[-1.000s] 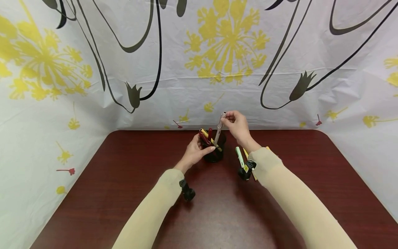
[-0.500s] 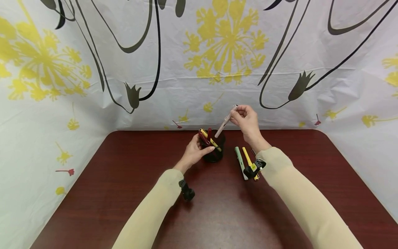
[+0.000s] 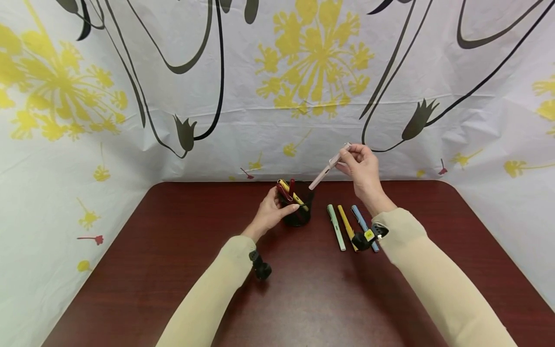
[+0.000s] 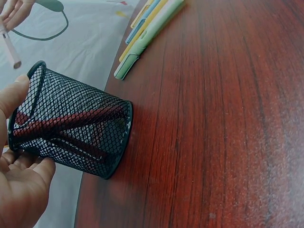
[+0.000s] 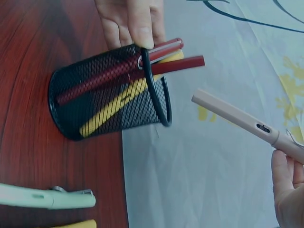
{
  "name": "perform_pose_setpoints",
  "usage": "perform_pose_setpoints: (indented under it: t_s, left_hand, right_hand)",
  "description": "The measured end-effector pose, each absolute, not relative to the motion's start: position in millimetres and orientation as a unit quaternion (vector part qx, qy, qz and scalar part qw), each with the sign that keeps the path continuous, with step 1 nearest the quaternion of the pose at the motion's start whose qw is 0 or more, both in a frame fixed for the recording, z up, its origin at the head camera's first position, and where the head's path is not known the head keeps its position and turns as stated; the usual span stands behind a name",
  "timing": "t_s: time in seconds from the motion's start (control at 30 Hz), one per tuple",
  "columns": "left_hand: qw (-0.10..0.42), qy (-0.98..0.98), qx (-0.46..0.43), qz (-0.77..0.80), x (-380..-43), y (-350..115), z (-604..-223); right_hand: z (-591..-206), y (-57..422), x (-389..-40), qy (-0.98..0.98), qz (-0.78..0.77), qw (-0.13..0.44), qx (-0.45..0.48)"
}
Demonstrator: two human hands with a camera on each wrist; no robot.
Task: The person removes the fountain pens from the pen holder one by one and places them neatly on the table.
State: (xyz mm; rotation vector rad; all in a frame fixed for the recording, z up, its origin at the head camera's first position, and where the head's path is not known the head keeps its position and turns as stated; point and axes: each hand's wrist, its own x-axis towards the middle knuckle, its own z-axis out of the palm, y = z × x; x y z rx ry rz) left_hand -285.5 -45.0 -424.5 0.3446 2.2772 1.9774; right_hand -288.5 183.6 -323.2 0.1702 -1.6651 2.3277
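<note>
My left hand (image 3: pixel 274 211) grips the rim of a black mesh pen cup (image 4: pixel 76 118), thumb on one side and fingers on the other. Dark red pens (image 5: pixel 190 64) and a yellow pen (image 5: pixel 114 107) lean inside it. Up to the right of the cup, my right hand (image 3: pixel 363 168) pinches a pale pink pen (image 5: pixel 232 114) near its clip end. That pen slants down to the left, its lower end just outside the rim, apart from the cup in the right wrist view.
On the dark red table (image 3: pixel 173 270), a light green pen (image 3: pixel 336 227), a yellow pen (image 3: pixel 346 224) and a blue pen (image 3: pixel 360 218) lie side by side right of the cup. Another yellow-orange pen (image 4: pixel 141 14) shows beyond them in the left wrist view. A patterned sheet (image 3: pixel 243 144) hangs behind.
My right hand has lifted the pale pink pen out of the cup and carried it up and right, tilting it. The blue pen has come into sight. My left hand stays on the cup.
</note>
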Motion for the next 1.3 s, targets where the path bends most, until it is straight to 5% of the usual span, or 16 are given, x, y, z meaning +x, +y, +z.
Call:
perform_pose_setpoints:
  t_s: [0.63, 1.3]
  left_hand:
    - [0.061, 0.746, 0.108, 0.655, -284.0, -44.5, -423.3]
    - [0.078, 0.75, 0.118, 0.646, -269.8, -47.0, -399.8]
  right_hand:
    - [-344.8, 256.7, -278.8, -0.574, 0.806, 0.146, -0.01]
    - [-378.4, 314.9, -271.8, -0.755, 0.644, 0.097, -0.072]
